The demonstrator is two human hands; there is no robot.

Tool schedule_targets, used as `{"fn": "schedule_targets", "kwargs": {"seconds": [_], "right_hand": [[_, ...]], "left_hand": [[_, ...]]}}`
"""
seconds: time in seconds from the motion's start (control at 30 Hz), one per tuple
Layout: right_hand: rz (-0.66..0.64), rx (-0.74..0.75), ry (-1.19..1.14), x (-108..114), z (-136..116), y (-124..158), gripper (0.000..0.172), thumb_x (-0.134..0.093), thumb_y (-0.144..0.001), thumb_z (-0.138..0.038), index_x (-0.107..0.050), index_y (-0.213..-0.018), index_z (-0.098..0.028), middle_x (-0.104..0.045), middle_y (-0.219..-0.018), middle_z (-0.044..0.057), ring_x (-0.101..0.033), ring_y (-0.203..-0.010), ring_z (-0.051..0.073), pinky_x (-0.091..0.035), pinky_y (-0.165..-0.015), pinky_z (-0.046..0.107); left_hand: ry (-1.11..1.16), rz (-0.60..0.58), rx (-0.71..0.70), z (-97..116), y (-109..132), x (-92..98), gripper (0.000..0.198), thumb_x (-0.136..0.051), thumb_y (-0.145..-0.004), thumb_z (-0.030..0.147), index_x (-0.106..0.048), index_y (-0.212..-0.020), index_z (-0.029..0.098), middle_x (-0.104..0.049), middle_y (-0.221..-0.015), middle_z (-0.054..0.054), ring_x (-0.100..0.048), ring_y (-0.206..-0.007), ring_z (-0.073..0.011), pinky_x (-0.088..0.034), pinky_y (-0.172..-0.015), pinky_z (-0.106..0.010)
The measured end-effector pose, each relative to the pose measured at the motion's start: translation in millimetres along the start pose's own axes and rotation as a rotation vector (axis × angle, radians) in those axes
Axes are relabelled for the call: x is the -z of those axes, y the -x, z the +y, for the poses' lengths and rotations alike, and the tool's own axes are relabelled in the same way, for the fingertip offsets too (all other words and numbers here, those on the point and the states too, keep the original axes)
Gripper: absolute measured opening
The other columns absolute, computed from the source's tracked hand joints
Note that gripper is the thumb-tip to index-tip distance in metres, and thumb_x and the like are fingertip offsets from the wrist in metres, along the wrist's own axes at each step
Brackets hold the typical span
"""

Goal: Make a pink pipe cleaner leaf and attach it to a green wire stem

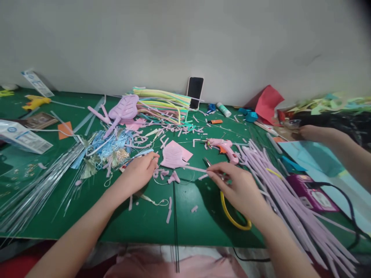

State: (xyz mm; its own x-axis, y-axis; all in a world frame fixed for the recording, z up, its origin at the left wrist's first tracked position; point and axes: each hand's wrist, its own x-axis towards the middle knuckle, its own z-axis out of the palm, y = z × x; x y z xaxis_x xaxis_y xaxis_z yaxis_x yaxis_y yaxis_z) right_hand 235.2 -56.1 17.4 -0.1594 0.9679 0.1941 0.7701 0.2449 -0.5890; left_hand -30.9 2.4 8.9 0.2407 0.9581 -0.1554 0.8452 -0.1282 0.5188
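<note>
Scissors with yellow handles (236,224) hang from my right hand (237,185), the blades pointing away from me. The same hand's fingertips meet the end of a lilac pipe cleaner (196,169) that reaches to a lilac leaf-shaped piece (173,157). That piece lies over a pink paper square (185,153). Left of it, my left hand (142,168) is closed with its fingertips together; whatever they hold, if anything, is hidden. Short lilac offcuts (174,177) and two thin dark rods (175,224) lie between my hands.
A pink glue gun (223,147) sits beyond my right hand, beside a bundle of lilac pipe cleaners (286,200). A finished-looking lilac leaf (124,108), tassels (108,144) and silvery strips (43,193) are left. A phone (194,92) leans on the wall. Another person's arm (333,141) reaches in right.
</note>
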Motion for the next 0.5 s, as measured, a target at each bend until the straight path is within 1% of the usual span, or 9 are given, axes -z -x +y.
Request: {"fn": "schedule_targets", "kwargs": {"seconds": [0.03,0.1,0.2,0.27,0.37,0.4,0.5], "right_hand": [[-0.015,0.047,0.012,-10.2,-2.3,-4.6,0.015,-0.052,-0.092,-0.025,-0.066,-0.090,-0.022,-0.070,-0.087,0.005,-0.065,-0.080,0.020,-0.049,-0.070,0.030],[-0.055,0.078,0.026,-28.2,-4.5,-13.8,0.013,-0.054,-0.091,-0.021,-0.067,-0.087,-0.021,-0.068,-0.085,0.005,-0.063,-0.081,0.020,-0.048,-0.072,0.031],[-0.096,0.067,0.059,-46.2,-4.7,-24.1,0.014,-0.056,-0.089,-0.016,-0.069,-0.087,-0.021,-0.066,-0.087,0.006,-0.062,-0.083,0.021,-0.049,-0.073,0.031],[-0.091,0.061,0.100,-51.4,-4.9,-27.6,0.015,-0.057,-0.088,-0.014,-0.070,-0.088,-0.020,-0.064,-0.089,0.007,-0.061,-0.085,0.021,-0.049,-0.075,0.032],[-0.084,0.069,0.150,-52.8,-5.9,-28.9,0.016,-0.056,-0.088,-0.013,-0.071,-0.088,-0.020,-0.063,-0.091,0.008,-0.059,-0.089,0.022,-0.049,-0.078,0.033],[-0.089,0.071,0.160,-52.7,-6.3,-28.8,0.017,-0.055,-0.088,-0.013,-0.071,-0.089,-0.020,-0.062,-0.091,0.008,-0.059,-0.089,0.022,-0.049,-0.078,0.034],[-0.098,0.077,0.182,-52.6,-6.9,-28.2,0.017,-0.055,-0.088,-0.013,-0.070,-0.089,-0.020,-0.062,-0.093,0.009,-0.059,-0.090,0.022,-0.049,-0.079,0.034]], "left_hand": [[0.038,-0.004,-0.001,-2.1,-2.2,0.0,0.039,-0.029,-0.094,0.037,-0.060,-0.109,0.020,-0.072,-0.091,-0.005,-0.066,-0.084,-0.0243,-0.046,-0.075,-0.034],[0.115,0.003,0.000,-6.2,-4.6,-1.1,0.039,-0.028,-0.094,0.041,-0.061,-0.103,0.021,-0.071,-0.089,-0.004,-0.066,-0.084,-0.0238,-0.046,-0.075,-0.035],[0.267,-0.020,0.007,-10.2,-4.2,-3.5,0.040,-0.033,-0.092,0.049,-0.061,-0.099,0.021,-0.071,-0.090,-0.004,-0.067,-0.084,-0.0237,-0.047,-0.077,-0.036],[0.376,-0.064,-0.001,-10.9,-2.8,-4.3,0.037,-0.047,-0.086,0.050,-0.060,-0.103,0.020,-0.071,-0.091,-0.005,-0.067,-0.084,-0.0236,-0.049,-0.077,-0.036],[0.492,-0.085,-0.006,-9.9,-1.1,-4.1,0.043,-0.065,-0.074,0.043,-0.058,-0.109,0.018,-0.071,-0.092,-0.007,-0.067,-0.081,-0.0225,-0.052,-0.075,-0.036],[0.521,-0.080,0.001,-9.4,-0.9,-3.8,0.043,-0.068,-0.073,0.040,-0.058,-0.108,0.017,-0.071,-0.091,-0.007,-0.067,-0.080,-0.0221,-0.053,-0.075,-0.037],[0.623,-0.067,0.019,-8.8,-0.9,-2.8,0.035,-0.069,-0.072,0.036,-0.061,-0.101,0.017,-0.071,-0.091,-0.007,-0.068,-0.084,-0.0222,-0.054,-0.077,-0.038]]}}
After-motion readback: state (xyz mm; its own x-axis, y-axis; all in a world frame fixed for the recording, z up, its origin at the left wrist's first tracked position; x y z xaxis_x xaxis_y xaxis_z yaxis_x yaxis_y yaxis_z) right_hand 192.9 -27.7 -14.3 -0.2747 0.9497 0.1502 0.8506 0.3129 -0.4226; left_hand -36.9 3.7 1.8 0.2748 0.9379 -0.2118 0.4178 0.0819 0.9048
